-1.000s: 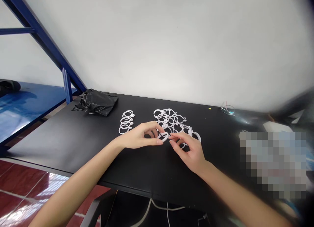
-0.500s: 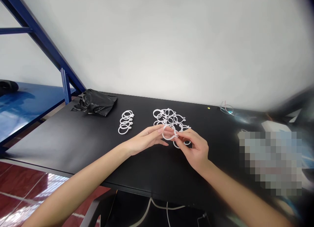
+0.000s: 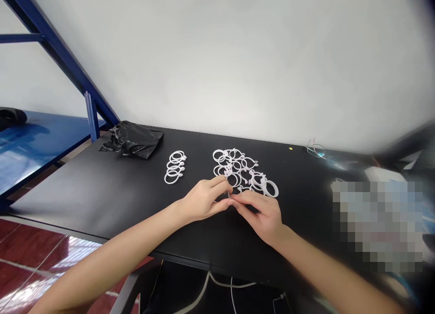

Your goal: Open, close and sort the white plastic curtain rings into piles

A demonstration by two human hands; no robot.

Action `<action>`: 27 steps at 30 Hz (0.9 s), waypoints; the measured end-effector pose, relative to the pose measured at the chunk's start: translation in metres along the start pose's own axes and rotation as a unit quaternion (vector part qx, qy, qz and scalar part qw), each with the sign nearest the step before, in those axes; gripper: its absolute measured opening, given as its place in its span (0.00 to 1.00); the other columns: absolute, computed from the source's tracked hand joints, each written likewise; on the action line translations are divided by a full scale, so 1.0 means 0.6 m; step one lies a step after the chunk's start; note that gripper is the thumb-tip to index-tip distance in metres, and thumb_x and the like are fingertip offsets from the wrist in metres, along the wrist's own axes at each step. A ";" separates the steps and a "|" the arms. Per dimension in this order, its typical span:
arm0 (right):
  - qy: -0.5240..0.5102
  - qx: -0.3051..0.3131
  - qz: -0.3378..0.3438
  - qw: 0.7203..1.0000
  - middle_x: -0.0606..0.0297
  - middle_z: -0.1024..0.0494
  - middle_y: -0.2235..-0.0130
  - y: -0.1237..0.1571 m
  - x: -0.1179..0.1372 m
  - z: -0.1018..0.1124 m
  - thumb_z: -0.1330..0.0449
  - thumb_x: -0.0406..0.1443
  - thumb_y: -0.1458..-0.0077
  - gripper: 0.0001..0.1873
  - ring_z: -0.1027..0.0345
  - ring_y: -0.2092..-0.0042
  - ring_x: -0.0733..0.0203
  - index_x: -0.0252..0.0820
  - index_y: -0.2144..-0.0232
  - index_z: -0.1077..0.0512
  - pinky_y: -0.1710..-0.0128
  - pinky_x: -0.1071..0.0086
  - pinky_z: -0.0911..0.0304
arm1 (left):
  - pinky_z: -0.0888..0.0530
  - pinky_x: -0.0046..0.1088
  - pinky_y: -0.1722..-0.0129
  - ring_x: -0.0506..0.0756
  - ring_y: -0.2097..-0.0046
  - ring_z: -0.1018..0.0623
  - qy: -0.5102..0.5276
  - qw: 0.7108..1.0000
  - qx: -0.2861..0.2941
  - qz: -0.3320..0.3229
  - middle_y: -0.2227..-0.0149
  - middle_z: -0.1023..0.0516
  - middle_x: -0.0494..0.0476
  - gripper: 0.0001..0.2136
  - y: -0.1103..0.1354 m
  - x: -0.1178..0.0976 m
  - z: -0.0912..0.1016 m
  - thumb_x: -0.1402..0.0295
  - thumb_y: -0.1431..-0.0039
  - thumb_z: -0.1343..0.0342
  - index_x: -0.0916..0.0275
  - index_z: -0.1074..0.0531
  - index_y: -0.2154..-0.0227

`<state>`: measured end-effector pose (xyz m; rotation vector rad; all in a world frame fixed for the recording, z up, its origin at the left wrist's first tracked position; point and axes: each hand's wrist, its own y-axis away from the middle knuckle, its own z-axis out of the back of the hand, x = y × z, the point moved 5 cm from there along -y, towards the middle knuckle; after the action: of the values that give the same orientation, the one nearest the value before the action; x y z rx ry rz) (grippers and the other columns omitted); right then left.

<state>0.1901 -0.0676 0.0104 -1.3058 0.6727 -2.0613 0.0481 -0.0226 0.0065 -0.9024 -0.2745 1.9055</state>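
Note:
My left hand (image 3: 208, 198) is closed, with thumb and fingertips pinched on a white plastic curtain ring (image 3: 228, 195), mostly hidden behind the fingers. Touching it at the same spot, my right hand (image 3: 261, 212) pinches the ring's end between thumb and fingers. Just beyond both hands lies a loose heap of white curtain rings (image 3: 240, 165), many of them with their ends apart. To the left, several more rings (image 3: 174, 167) overlap in a neat column with their clasps facing right.
A crumpled black plastic bag (image 3: 134, 139) lies at the back left of the black table (image 3: 136, 187). Eyeglasses (image 3: 316, 150) rest near the wall at the right, beside a tiny yellow bit (image 3: 290, 148). A blurred-out item (image 3: 377, 223) sits on the right.
My left hand has gone from stretched-out fingers to a closed pinch on the ring. Both hands have moved slightly down, and the ring is now mostly covered by fingers.

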 end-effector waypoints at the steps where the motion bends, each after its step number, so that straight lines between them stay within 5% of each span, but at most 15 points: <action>1: -0.009 -0.004 0.000 1.000 0.64 0.18 0.68 -0.001 0.002 0.000 0.39 0.28 0.43 0.08 0.24 0.69 0.62 0.44 0.62 0.23 0.70 0.69 0.26 | 0.34 0.24 0.75 0.49 0.74 0.33 0.010 1.000 -0.007 0.002 0.70 0.30 0.56 0.20 0.000 -0.001 0.000 0.54 0.31 0.64 0.63 0.34 0.67; 9: -0.013 -0.011 -0.039 0.999 0.64 0.18 0.68 -0.005 -0.003 0.002 0.40 0.29 0.42 0.07 0.23 0.69 0.61 0.44 0.63 0.23 0.70 0.69 0.26 | 0.35 0.24 0.74 0.49 0.74 0.34 0.016 0.997 0.044 0.055 0.70 0.31 0.54 0.22 -0.006 0.007 0.003 0.50 0.33 0.62 0.62 0.34 0.67; 13: -0.047 -0.013 -0.104 0.993 0.61 0.18 0.62 0.001 -0.024 0.009 0.41 0.31 0.41 0.14 0.22 0.65 0.60 0.44 0.52 0.27 0.67 0.67 0.24 | 0.33 0.26 0.68 0.52 0.68 0.29 -0.117 0.982 0.001 0.147 0.67 0.29 0.53 0.16 -0.008 0.059 0.060 0.52 0.35 0.54 0.61 0.34 0.64; 18: -0.022 -0.017 -0.095 0.995 0.63 0.18 0.64 0.002 -0.024 0.013 0.40 0.32 0.42 0.12 0.23 0.68 0.62 0.45 0.55 0.27 0.68 0.67 0.24 | 0.32 0.31 0.65 0.57 0.61 0.28 -0.266 0.928 -0.041 0.257 0.67 0.26 0.55 0.13 0.014 0.149 0.128 0.54 0.36 0.51 0.59 0.33 0.67; 27: 0.013 -0.033 -0.065 0.997 0.64 0.20 0.69 -0.009 -0.014 0.016 0.42 0.29 0.42 0.08 0.26 0.71 0.63 0.44 0.62 0.26 0.72 0.70 0.27 | 0.31 0.38 0.57 0.59 0.60 0.29 -0.248 0.936 -0.001 0.249 0.64 0.25 0.59 0.10 0.034 0.203 0.120 0.62 0.36 0.54 0.61 0.31 0.66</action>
<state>0.2004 -0.0590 0.0128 -1.3959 0.6893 -2.1788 -0.0460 0.0835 -0.0115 -0.4997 -0.3695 2.6014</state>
